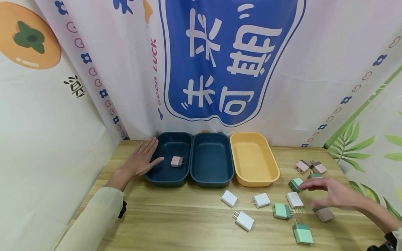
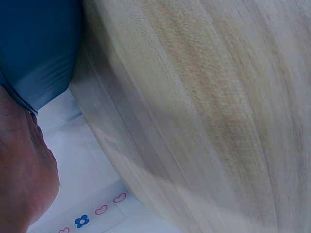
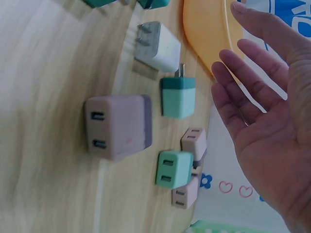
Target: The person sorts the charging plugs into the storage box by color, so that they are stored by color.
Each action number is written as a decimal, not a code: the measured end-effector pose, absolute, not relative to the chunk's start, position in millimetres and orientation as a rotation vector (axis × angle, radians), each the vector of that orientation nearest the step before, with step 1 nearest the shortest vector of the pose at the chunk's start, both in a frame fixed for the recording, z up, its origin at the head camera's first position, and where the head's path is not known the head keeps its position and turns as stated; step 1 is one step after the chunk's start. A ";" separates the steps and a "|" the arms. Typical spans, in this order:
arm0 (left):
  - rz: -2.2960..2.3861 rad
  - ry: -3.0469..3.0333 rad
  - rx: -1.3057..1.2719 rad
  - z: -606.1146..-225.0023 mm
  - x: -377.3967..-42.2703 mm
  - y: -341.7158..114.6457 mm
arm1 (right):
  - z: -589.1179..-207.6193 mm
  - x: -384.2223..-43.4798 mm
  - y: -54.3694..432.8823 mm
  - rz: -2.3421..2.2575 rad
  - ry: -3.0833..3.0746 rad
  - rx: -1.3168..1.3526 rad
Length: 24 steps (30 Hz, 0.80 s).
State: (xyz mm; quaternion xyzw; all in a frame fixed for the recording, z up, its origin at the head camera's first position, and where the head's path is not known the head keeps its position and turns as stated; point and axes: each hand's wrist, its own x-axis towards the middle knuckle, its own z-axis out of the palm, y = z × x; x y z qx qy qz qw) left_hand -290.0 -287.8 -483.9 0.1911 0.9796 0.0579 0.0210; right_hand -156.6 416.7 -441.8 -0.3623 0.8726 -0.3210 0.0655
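My left hand [image 1: 142, 158] rests with straight fingers along the left rim of a dark blue tray [image 1: 168, 182]. In that tray lies a pink charger plug [image 1: 177, 161] with a dark end. Over the right side of the table, my right hand [image 1: 334, 195] hovers with thumb and fingers spread apart and nothing between them. Below it is a pink charger [image 1: 324, 213], seen larger in the right wrist view as a pink block [image 3: 121, 127] with two ports. Its fingertips overlap a green charger [image 1: 295, 184] in the head view, and a white charger [image 1: 294, 200] lies close by.
A second dark blue tray [image 1: 211, 183] and a yellow tray [image 1: 255, 182] stand beside the first in a row. Several white chargers [image 1: 245, 221], green chargers [image 1: 303, 233] and pink chargers [image 1: 302, 166] lie scattered on the wooden table [image 1: 163, 223]. A printed curtain [image 1: 138, 87] hangs behind.
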 end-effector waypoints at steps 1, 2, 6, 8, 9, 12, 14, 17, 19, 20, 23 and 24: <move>0.177 3.038 0.594 -483.9 -290.5 -287.8 | -442.4 -155.7 419.7 -0.971 2.615 -1.080; 0.178 3.038 0.596 -483.7 -290.9 -287.7 | -443.0 -154.7 422.8 -0.969 2.598 -1.068; 0.172 3.031 0.595 -484.2 -292.3 -288.1 | -445.3 -149.7 433.4 -0.957 2.574 -0.990; 0.178 3.032 0.596 -484.3 -292.7 -288.4 | -447.2 -147.2 438.1 -0.946 2.580 -0.962; 0.179 3.033 0.596 -484.4 -292.7 -288.4 | -448.4 -145.9 440.2 -0.939 2.588 -0.952; 0.178 3.039 0.597 -485.0 -291.8 -288.4 | -452.9 -142.5 446.1 -0.914 2.627 -0.954; 0.169 3.037 0.598 -483.4 -292.4 -287.7 | -456.3 -140.6 449.9 -0.918 2.652 -0.947; 0.174 3.033 0.598 -484.6 -291.9 -287.7 | -460.5 -138.6 454.8 -0.925 2.672 -0.928; 0.186 3.029 0.594 -484.3 -291.9 -287.6 | -463.8 -137.9 457.9 -0.939 2.668 -0.934; 0.186 3.027 0.591 -484.0 -291.9 -287.6 | -465.6 -137.6 459.2 -0.946 2.667 -0.945; 0.187 3.025 0.582 -483.5 -291.7 -288.1 | -470.0 -136.9 462.5 -0.972 2.644 -0.996; 0.189 3.022 0.579 -483.3 -291.4 -288.1 | -471.2 -136.6 463.3 -0.981 2.638 -1.014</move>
